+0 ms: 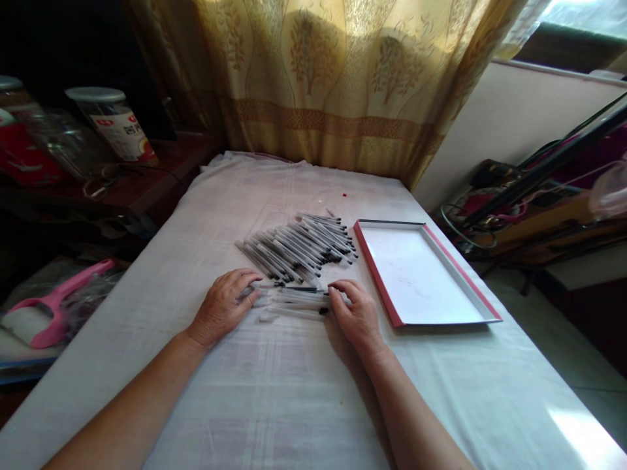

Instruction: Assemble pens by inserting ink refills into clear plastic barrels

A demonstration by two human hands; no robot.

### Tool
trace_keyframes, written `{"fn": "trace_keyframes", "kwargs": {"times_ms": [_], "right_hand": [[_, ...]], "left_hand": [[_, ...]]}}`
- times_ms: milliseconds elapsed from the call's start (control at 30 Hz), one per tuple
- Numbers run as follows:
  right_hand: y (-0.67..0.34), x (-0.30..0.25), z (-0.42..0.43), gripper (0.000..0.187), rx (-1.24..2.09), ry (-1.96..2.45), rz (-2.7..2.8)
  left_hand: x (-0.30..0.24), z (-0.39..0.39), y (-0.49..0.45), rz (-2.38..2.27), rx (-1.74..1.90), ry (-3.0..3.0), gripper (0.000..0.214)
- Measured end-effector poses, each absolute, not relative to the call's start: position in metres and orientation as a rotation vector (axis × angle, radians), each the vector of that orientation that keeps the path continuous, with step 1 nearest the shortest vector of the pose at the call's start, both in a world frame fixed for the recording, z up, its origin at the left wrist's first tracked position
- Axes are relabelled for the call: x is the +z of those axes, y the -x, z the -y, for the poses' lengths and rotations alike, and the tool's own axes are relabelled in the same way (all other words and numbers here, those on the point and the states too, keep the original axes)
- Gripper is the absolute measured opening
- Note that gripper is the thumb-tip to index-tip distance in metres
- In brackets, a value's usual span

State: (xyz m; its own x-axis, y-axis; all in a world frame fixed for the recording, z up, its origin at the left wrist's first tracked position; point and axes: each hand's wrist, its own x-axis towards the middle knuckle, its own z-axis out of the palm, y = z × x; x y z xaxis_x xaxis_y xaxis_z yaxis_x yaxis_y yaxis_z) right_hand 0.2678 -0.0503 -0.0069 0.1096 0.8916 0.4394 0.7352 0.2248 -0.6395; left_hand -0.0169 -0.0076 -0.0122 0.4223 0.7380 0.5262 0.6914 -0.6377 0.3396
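My left hand (226, 303) rests at the left ends of a small row of clear pens (296, 303). Its thumb and curved fingers are apart, with no pen plainly gripped. At the row's other side, my right hand (356, 310) pinches the right end of a thin dark pen (304, 288) lying crosswise between the hands. Just beyond is a large heap of clear pens (298, 245), most with black ends pointing right and towards me. The fingers partly hide the ends of the near pens.
A shallow red-edged box lid (421, 274) with a white inside lies right of the heap. A tiny red piece (344, 194) sits towards the back of the cloth-covered table (235, 405). Off the left side are a pink-handled roller (59, 303) and a lidded jar (120, 127).
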Motion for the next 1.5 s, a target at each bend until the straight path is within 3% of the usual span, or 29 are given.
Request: {"fn": "trace_keyframes", "kwargs": {"times_ms": [400, 667, 867, 1000, 1233, 1500], "right_hand": [[-0.257, -0.009, 0.013, 0.018, 0.231, 1.857, 1.735], [-0.267, -0.002, 0.04, 0.021, 0.422, 1.548, 1.479], [-0.258, 0.005, 0.073, 0.02, 0.548, 1.307, 1.606], [-0.256, 0.006, 0.076, 0.021, 0.602, 1.271, 1.577], [-0.263, 0.005, 0.073, 0.017, 0.734, 1.224, 1.407], [-0.26, 0.001, 0.075, 0.014, 0.741, 1.206, 1.356]], "left_hand": [[-0.013, 0.008, 0.016, -1.257, 1.151, -2.493, 0.02], [-0.006, 0.013, 0.016, -1.241, 1.344, -2.644, 0.016], [0.003, 0.018, 0.012, -1.264, 1.348, -2.854, 0.036], [0.001, 0.02, 0.014, -1.181, 1.214, -2.846, 0.021], [0.004, 0.031, 0.008, -1.168, 1.075, -2.502, 0.029], [0.011, 0.037, 0.003, -1.223, 1.037, -1.666, 0.039]]}}
